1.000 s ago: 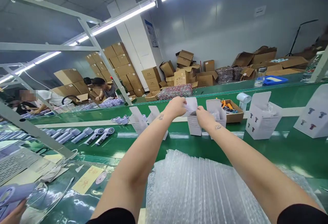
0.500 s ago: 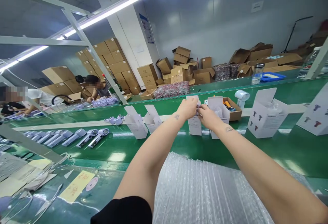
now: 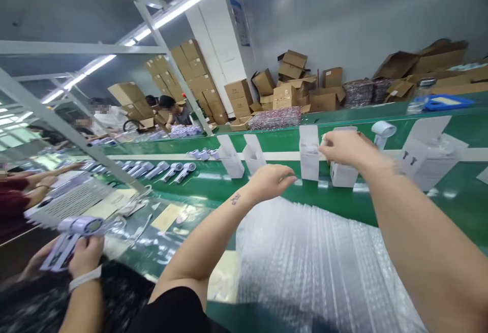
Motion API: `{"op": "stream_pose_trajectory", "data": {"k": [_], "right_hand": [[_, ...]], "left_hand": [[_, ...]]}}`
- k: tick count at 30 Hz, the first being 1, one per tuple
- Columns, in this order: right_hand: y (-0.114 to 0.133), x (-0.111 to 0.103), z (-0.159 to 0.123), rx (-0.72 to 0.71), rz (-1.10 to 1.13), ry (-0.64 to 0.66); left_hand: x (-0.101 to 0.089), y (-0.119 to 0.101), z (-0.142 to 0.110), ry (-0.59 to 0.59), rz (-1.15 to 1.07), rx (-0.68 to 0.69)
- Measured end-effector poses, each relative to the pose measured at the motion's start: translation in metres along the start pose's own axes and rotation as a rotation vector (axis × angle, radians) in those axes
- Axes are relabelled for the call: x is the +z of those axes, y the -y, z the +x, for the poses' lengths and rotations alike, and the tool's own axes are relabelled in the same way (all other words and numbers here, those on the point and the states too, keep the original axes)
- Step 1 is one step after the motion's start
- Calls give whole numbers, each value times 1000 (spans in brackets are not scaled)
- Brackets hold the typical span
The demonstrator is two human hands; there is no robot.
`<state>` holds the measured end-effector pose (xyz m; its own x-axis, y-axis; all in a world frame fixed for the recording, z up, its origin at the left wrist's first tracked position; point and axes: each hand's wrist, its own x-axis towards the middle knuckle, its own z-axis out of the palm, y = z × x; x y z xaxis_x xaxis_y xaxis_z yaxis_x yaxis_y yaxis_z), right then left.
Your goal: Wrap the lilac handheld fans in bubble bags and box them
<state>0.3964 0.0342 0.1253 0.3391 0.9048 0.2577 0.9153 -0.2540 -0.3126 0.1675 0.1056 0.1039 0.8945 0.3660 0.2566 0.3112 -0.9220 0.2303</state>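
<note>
My right hand [image 3: 343, 149] is stretched out over a small white box [image 3: 343, 174] on the green belt [image 3: 267, 190]. Its fingers are curled on the box's top, blurred, with something pale at the thumb. An open white box [image 3: 308, 157] with its flap upright stands just to the left. My left hand [image 3: 272, 180] hangs lower and nearer, above the belt's near edge, fingers loosely extended and holding nothing. A stack of bubble-wrap bags [image 3: 316, 262] lies under both forearms.
Two more open white boxes [image 3: 232, 162] and a row of lilac handheld devices [image 3: 171, 170] lie further left on the belt. A larger open box [image 3: 427, 162] stands right. At lower left a co-worker's hands hold a lilac device [image 3: 68, 241]. Cardboard cartons [image 3: 290, 84] are piled at the back wall.
My hands were together at the open box; now my left hand has drawn back toward me and my right has shifted onto the neighbouring box. My view has swung left.
</note>
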Motion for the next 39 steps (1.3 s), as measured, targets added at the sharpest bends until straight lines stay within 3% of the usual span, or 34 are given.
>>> {"op": "stream_pose_trajectory", "data": {"k": [3,5,7,9,11,15,18,21,26,30,34,39], "right_hand": [[-3,-10,-50,118,79,66],[-7,1,-93,189,90,27],[-12,21,-139,251,93,13],[-19,46,-180,313,79,36],[-32,70,-213,428,16,41],[-65,112,-254,707,-88,50],[-67,135,-267,682,-79,141],[-39,147,-271,583,-86,93],[23,157,-263,565,64,101],[47,163,-253,531,147,200],[33,155,-258,451,182,276],[-4,146,-287,347,92,265]], "left_hand": [[0,-21,-77,-98,-158,-147],[20,-45,-119,-163,-167,-177],[51,-75,-148,-156,-107,-81],[81,-102,-161,-121,15,87],[102,-121,-162,-79,125,170],[109,-127,-144,51,190,22],[108,-119,-139,191,194,-44],[115,-115,-146,303,211,-74],[119,-108,-156,316,222,-152],[106,-96,-155,370,219,-242],[94,-92,-159,466,101,-285],[90,-114,-163,458,108,-217]]}}
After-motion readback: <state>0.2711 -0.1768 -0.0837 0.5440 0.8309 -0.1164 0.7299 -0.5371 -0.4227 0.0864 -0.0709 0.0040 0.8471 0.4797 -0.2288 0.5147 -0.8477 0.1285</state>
